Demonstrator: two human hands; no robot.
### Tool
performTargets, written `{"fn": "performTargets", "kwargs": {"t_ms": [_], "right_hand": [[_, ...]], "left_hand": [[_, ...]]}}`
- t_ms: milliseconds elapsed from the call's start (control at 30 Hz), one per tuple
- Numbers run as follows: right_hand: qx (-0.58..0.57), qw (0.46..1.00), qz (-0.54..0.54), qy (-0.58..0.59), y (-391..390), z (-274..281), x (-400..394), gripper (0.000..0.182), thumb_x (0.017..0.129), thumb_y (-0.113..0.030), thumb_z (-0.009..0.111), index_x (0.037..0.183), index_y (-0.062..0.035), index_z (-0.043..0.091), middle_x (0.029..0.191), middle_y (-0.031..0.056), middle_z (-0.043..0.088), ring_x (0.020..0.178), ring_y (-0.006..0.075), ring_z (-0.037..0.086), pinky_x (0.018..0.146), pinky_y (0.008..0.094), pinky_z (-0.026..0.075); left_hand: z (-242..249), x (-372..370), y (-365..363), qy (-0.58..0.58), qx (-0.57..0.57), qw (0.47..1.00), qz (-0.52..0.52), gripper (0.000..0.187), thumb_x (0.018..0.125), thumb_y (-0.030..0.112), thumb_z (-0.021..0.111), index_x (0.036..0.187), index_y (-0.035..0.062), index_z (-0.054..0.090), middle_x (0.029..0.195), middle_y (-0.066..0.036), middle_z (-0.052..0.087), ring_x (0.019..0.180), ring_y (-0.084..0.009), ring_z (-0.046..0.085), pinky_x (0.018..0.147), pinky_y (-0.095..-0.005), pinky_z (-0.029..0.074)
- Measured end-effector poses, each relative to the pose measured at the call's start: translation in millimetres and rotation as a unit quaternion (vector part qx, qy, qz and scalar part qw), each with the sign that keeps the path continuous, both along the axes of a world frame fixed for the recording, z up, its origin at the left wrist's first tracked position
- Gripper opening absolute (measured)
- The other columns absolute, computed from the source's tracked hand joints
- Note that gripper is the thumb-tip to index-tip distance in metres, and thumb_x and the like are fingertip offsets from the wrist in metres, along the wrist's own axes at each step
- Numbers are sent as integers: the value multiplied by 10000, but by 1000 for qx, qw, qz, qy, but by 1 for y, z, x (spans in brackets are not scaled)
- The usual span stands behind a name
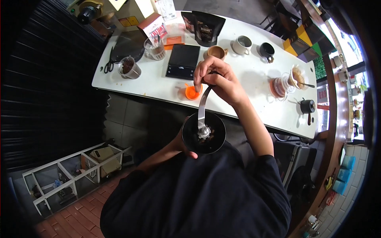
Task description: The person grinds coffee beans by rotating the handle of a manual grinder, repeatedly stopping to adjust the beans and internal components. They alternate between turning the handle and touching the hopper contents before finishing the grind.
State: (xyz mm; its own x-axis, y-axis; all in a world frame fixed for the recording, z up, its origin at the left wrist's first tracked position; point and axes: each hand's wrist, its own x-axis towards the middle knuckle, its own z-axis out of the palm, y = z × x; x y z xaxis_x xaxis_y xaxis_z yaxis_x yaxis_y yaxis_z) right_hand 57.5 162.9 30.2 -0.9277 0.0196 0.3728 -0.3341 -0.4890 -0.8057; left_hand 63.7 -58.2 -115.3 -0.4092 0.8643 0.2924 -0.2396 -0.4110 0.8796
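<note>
Grinder [217,131]: one, dial centre
Clear cups [135,72]: two, 10–11 o'clock
Mugs [241,47]: three, around 1 o'clock
Scissors [108,67]: one, 10 o'clock

I hold one black, round grinder [220,137], mouth up, off the worktop's [258,99] near edge. Curved silver crank [202,108] seated at centre, rising toward that edge; brown pieces [210,137] visible inside.

Seemingly "BISMO" on black pouch [208,35], blurred red lettering [158,32] on carton [148,23]
</note>
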Motion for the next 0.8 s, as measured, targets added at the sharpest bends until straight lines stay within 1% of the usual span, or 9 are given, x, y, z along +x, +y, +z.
{"fn": "performTargets", "kwargs": {"t_ms": [33,133,200,267,333,433,500,633,800], "right_hand": [[-20,1000,12,-11,-2,-1,-2,101,906,12,505,996,-7,547,869,95,619,787,179,636,743,322,530],[-43,998,-3,-51,-11,-3,-5,97,918,-4,508,1009,-14,542,798,73,576,711,152,588,706,296,501],[-34,998,11,-50,-13,-7,-4,99,966,-85,515,1030,-21,553,872,75,587,792,144,602,753,284,489],[-85,987,-76,-110,-26,-11,2,208,1016,-193,495,1090,-14,568,983,73,585,937,136,589,843,281,462],[15,986,-99,-136,-33,-15,11,360,1041,-318,471,1241,-31,557,1117,60,553,1075,140,530,958,278,405],[68,983,-120,-118,-42,0,19,402,1040,-361,465,1284,-49,537,1219,87,483,1120,165,501,998,304,399],[192,967,-138,-94,-42,9,23,421,1039,-381,458,1304,-61,525,1287,119,398,1174,202,468,1034,346,389],[220,959,-147,-101,-44,12,26,445,1013,-414,505,1303,-77,525,1299,131,364,1195,232,451,1030,390,400],[289,925,-201,-147,-52,17,27,491,920,-418,675,1243,-74,540,1256,138,401,1125,257,489,1003,395,423]], "left_hand": [[1,0,-8,-60,-50,994,-78,1323,492,592,964,1468,13,285,1373,-122,509,1252,-224,534,1053,-406,460],[0,-4,-10,-54,-61,995,-55,1281,516,582,960,1461,8,312,1364,-118,519,1243,-217,543,1053,-402,464],[-5,-15,-4,-62,-43,995,-61,1256,524,572,961,1453,6,332,1355,-117,527,1235,-211,550,1051,-397,469],[-5,-16,-5,-74,-27,995,-65,1231,533,562,962,1446,4,352,1345,-115,536,1227,-204,557,1049,-392,473],[38,-7,-2,-160,-64,985,6,1192,542,549,963,1431,1,387,1324,-108,555,1206,-190,574,1035,-377,489],[66,-4,1,-141,-92,986,23,1139,545,535,968,1396,-6,438,1279,-90,587,1161,-171,591,991,-346,505],[72,-2,1,-122,-109,986,33,1115,550,529,967,1383,-8,456,1265,-84,596,1147,-166,595,978,-337,508],[75,1,6,-129,-83,987,45,1083,567,514,963,1376,-9,469,1243,-76,605,1136,-165,596,974,-331,505],[61,10,5,-146,-41,986,66,1099,587,503,956,1412,-4,437,1247,-76,601,1151,-179,599,996,-348,504]]}}
